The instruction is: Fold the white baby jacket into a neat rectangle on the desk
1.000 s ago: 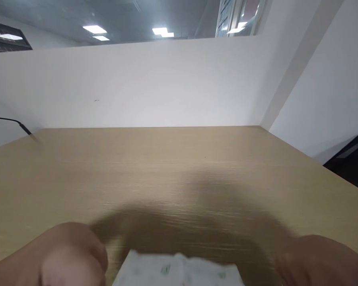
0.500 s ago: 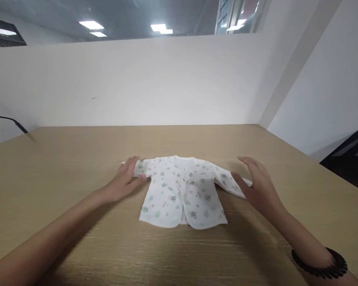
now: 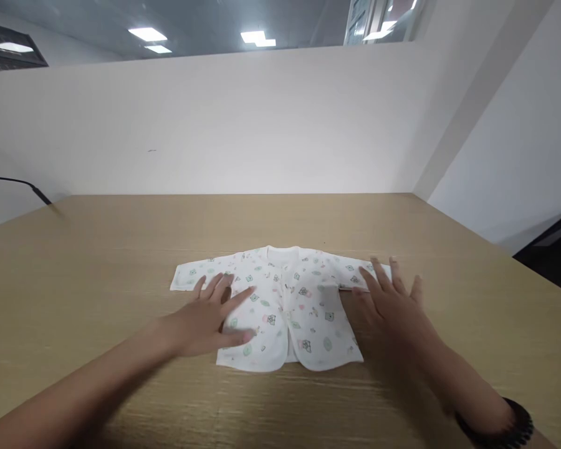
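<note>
A small white baby jacket (image 3: 308, 312) with printed green, pink and grey figures lies spread flat, its neckline away from me and its sleeves out to the sides. Over its left side and the underside of the left sleeve is my left hand (image 3: 215, 315), fingers spread. My right hand (image 3: 395, 299), also with fingers apart, is over the end of the right sleeve and hides part of the cuff. I cannot tell whether either palm presses on the cloth. Neither hand grips anything.
The jacket lies on a wood-coloured table (image 3: 121, 237) with a low white wall (image 3: 238, 125) behind it. A black cable (image 3: 40, 194) comes in at the left. Something dark (image 3: 554, 249) stands beyond the right edge.
The left sleeve now lies straight and fully visible; my left hand has left it and moved nearer over the body. The right sleeve has swung up level, with my right hand now spread over it.
</note>
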`<state>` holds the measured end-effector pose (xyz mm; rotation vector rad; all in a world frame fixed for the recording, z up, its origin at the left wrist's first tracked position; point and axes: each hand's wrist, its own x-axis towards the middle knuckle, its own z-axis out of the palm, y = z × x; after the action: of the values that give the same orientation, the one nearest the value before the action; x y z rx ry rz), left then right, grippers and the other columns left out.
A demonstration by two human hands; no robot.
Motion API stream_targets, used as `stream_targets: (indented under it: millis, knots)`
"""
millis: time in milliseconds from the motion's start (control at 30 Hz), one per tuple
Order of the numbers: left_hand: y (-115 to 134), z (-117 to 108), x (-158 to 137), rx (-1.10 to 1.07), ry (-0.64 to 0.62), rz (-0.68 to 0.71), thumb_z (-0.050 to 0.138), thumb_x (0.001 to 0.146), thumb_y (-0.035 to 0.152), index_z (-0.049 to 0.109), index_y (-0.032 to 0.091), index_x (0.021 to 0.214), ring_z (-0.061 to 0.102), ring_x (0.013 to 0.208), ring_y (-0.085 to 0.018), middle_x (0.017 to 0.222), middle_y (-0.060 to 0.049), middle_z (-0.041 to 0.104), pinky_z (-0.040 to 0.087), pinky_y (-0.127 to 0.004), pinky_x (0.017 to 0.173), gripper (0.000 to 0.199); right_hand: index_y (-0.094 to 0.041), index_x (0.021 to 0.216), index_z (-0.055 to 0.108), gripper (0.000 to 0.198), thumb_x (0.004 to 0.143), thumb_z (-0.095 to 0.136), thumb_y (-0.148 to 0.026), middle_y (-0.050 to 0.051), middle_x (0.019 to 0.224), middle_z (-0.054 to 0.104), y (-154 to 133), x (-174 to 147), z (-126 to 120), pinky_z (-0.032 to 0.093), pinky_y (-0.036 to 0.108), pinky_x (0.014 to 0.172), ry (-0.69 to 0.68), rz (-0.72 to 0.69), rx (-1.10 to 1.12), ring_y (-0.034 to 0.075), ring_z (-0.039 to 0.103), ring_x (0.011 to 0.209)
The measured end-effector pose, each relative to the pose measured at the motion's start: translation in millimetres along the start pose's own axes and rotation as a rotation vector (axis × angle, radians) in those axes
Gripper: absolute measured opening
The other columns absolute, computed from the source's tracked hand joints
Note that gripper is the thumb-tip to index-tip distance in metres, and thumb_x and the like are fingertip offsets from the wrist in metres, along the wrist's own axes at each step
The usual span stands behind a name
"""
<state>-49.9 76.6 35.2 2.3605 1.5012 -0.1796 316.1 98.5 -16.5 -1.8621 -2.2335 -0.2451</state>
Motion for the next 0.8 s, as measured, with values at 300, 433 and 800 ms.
stream_targets:
  millis: [300,433,800]
  knots:
    - [16,17,2,-0.074,-0.055,0.348,0.048,0.086,0.073,0.018,0.038,0.156,0.000,0.148,-0.044,0.164,-0.008,-0.002,0.007,-0.067,0.114,0.084,-0.031,0.156,0.022,0.069,0.096,0.040,-0.061,0.009,0.162,0.023,-34,-22,-18,0.022,0.059,0.116,-0.330,-0.472,0.315,0.034,0.020,0.148]
    - [22,-2,22,-0.210,0.102,0.331,0.043,0.096,0.059,0.043,0.031,0.145,0.040,0.136,-0.035,0.149,-0.011,0.044,0.033,-0.053,0.109,0.057,-0.020,0.127,0.062,0.049,0.095,0.046,-0.052,0.016,0.125,0.067,-48,-3,-37,0.037,0.056,0.103,-0.241,-0.364,0.337,0.035,0.059,0.118]
    - [22,20,130,-0.379,0.527,0.187,0.046,0.086,0.016,0.059,0.019,0.085,0.060,0.085,-0.025,0.087,-0.009,0.063,0.047,-0.039,0.077,0.013,-0.018,0.092,0.055,0.008,0.088,0.052,-0.025,0.009,0.091,0.068,-118,85,10,0.036,0.029,0.064,-0.120,-0.080,0.369,0.023,0.063,0.084]
